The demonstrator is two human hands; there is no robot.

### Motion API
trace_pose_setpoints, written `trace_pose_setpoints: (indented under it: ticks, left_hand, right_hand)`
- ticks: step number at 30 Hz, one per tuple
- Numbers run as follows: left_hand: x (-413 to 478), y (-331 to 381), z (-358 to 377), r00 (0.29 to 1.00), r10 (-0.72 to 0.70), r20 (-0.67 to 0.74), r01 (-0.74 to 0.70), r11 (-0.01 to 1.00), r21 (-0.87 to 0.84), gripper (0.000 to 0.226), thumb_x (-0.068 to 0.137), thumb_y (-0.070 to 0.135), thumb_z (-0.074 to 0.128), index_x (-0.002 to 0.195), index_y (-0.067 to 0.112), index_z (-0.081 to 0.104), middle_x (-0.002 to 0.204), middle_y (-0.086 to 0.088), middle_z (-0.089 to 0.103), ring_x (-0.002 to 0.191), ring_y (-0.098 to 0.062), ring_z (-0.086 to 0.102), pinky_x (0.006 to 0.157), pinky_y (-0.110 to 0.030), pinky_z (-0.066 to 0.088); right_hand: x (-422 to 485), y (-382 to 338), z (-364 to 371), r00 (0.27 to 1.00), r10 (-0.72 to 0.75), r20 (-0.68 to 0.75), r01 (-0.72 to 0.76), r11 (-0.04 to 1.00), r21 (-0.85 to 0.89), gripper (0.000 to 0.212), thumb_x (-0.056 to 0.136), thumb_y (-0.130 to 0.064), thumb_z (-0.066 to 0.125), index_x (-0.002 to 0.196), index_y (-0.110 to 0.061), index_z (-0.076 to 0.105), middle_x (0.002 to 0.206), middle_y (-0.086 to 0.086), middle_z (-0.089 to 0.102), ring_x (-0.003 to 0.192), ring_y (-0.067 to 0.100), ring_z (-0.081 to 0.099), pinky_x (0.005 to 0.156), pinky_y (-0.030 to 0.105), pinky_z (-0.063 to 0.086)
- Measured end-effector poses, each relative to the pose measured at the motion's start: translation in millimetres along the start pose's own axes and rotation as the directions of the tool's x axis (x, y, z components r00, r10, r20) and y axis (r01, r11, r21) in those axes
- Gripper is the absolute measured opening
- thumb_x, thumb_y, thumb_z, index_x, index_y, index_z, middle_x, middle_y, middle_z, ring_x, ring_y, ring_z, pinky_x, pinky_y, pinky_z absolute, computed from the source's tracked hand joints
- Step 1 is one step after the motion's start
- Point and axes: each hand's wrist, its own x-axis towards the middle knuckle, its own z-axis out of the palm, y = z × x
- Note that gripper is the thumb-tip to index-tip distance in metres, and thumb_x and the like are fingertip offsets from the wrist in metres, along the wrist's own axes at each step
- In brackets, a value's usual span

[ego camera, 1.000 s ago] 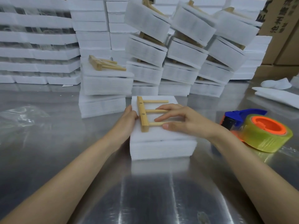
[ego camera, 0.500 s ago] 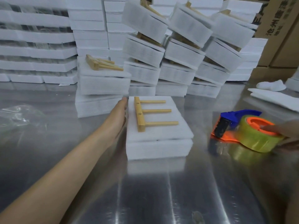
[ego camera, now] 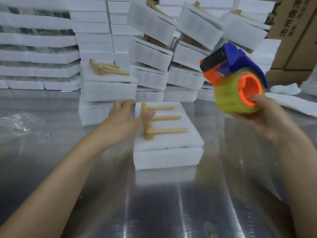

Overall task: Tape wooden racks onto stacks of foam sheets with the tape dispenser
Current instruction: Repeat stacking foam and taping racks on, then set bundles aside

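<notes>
A white stack of foam sheets (ego camera: 169, 152) lies on the steel table in front of me. On top of it rests a wooden rack (ego camera: 155, 120), a bar with three dowels pointing right. My left hand (ego camera: 127, 117) lies at the stack's left side, fingers straight, thumb touching the rack's bar. My right hand (ego camera: 262, 115) holds the tape dispenser (ego camera: 235, 81) in the air to the right of the stack and above it. The thumb is hooked into the orange core of the yellowish tape roll. The dispenser's blue and orange body points up and left.
A taller foam pile (ego camera: 109, 90) with another wooden rack (ego camera: 106, 68) stands just behind left. Many taped foam bundles (ego camera: 151, 54) lean at the back. Cardboard boxes (ego camera: 295, 36) stand at the far right, loose foam sheets (ego camera: 291, 103) at the right, clear plastic (ego camera: 18, 124) at the left.
My right hand left the rack, reached the dispenser on the table at the right and lifted it up. My left hand stayed at the stack's left side, thumb now on the rack.
</notes>
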Motion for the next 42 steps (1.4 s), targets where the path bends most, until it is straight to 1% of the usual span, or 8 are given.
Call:
trace_pose_setpoints:
  ticks: [2,6,9,22,32,34,38,42]
  left_hand:
    - [-5.2,-5.8,-7.8,0.971,-0.07,0.227,0.038,0.989,0.142,0.124,0.061,0.088,0.051,0.153,0.027,-0.005,0.151,0.026,0.0,0.139,0.002,0.011,0.109,-0.02,0.02]
    - [-10.1,-21.0,-7.2,0.861,-0.123,0.494,0.038,0.983,0.179,0.145,0.051,0.08,0.067,0.143,0.029,-0.033,0.147,0.027,-0.015,0.139,0.003,0.009,0.109,-0.01,0.02]
    - [-10.5,-23.6,-0.3,0.832,-0.053,0.552,-0.07,0.978,0.199,0.14,0.061,0.066,0.077,0.144,0.034,-0.031,0.155,0.021,-0.023,0.146,-0.004,0.002,0.121,-0.032,0.014]
    - [-16.9,-14.4,-0.1,0.781,0.06,0.621,-0.211,0.962,0.172,0.104,0.083,0.052,0.061,0.147,0.041,-0.02,0.15,0.025,-0.029,0.14,0.002,-0.024,0.121,-0.035,-0.002]
    - [-19.8,-14.7,-8.9,0.758,-0.006,0.653,-0.153,0.97,0.187,0.114,0.07,0.078,0.054,0.146,0.04,-0.022,0.153,0.025,-0.021,0.145,-0.001,-0.008,0.122,-0.034,0.008]
    - [-21.8,-9.1,-16.2,0.874,-0.086,0.479,-0.023,0.975,0.219,0.125,0.053,0.093,0.036,0.151,0.031,-0.011,0.157,0.02,-0.011,0.141,0.003,-0.002,0.118,-0.025,0.007]
    - [-10.6,10.9,-13.9,0.994,0.016,-0.11,-0.068,0.869,-0.49,0.057,0.081,0.074,0.035,0.112,0.031,0.056,0.124,0.009,0.062,0.114,-0.015,0.062,0.093,-0.024,0.048]
    - [-15.6,29.3,-6.4,0.989,0.08,0.123,0.058,0.558,-0.828,0.068,0.086,0.063,0.038,0.108,0.007,0.07,0.118,-0.012,0.068,0.105,-0.026,0.067,0.071,-0.026,0.059]
  right_hand:
    - [-6.4,12.2,23.4,0.994,0.051,0.093,-0.065,0.986,0.152,0.023,0.094,-0.01,0.04,0.105,-0.014,0.06,0.1,0.006,0.071,0.092,0.018,0.069,0.06,0.03,0.059]
    - [-16.5,42.2,50.8,0.967,0.197,0.161,-0.246,0.884,0.398,0.044,0.088,-0.016,0.042,0.129,-0.011,0.056,0.126,0.013,0.063,0.107,0.032,0.062,0.056,0.024,0.057]
    - [-22.2,59.6,63.0,0.956,0.216,0.201,-0.29,0.809,0.511,0.048,0.091,-0.017,0.04,0.137,-0.01,0.051,0.123,0.014,0.062,0.104,0.031,0.06,0.054,0.024,0.056]
    - [-33.7,67.9,66.6,0.973,0.152,0.171,-0.215,0.862,0.458,0.037,0.093,-0.017,0.044,0.128,-0.011,0.055,0.129,0.016,0.061,0.12,0.032,0.058,0.061,0.028,0.058]
    - [-32.5,65.4,64.5,0.977,0.165,0.136,-0.208,0.881,0.426,0.024,0.093,-0.018,0.045,0.109,-0.013,0.062,0.114,0.012,0.068,0.107,0.028,0.065,0.058,0.027,0.057]
    - [-28.7,58.7,60.1,0.987,0.099,0.123,-0.141,0.904,0.404,0.019,0.094,-0.018,0.045,0.095,-0.013,0.063,0.091,0.006,0.071,0.089,0.021,0.068,0.059,0.026,0.057]
    - [-18.0,47.1,51.5,0.956,-0.228,0.187,0.194,0.964,0.18,0.015,0.085,-0.006,0.055,0.098,-0.014,0.059,0.081,0.001,0.063,0.076,0.013,0.067,0.067,0.033,0.058]
    - [-18.4,50.7,52.7,0.799,-0.464,0.382,0.507,0.862,-0.012,0.056,0.055,-0.014,0.067,0.109,-0.009,0.054,0.088,-0.008,0.067,0.082,0.008,0.065,0.07,0.023,0.052]
